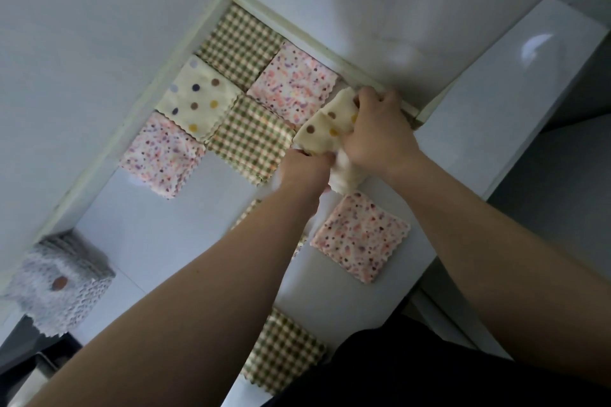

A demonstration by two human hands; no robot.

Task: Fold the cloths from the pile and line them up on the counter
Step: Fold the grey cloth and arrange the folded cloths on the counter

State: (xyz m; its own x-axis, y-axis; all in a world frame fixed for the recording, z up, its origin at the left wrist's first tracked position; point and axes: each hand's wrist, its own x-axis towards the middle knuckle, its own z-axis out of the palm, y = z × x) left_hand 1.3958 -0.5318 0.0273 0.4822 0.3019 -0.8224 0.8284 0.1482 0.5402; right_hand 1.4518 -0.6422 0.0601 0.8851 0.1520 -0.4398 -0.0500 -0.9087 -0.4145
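Note:
Both my hands grip one cream polka-dot cloth [325,127], bunched just above the white counter [155,235] near the back wall. My right hand [377,129] clutches its far side; my left hand [305,167] holds the near edge. Folded cloths lie in rows towards the corner: a green check cloth [241,40], a pink speckled cloth [294,81], a cream dotted cloth [198,97], a second green check cloth [253,139] and another pink speckled cloth [162,155]. Nearer me lie a pink speckled cloth [360,236] and a green check cloth [284,349]. My left forearm partly hides another check cloth.
A grey-white patterned cloth pile [62,281] sits at the counter's left end. White walls [99,26] close the counter at left and back. A step in the counter edge [469,142] lies at right, with a dark floor below.

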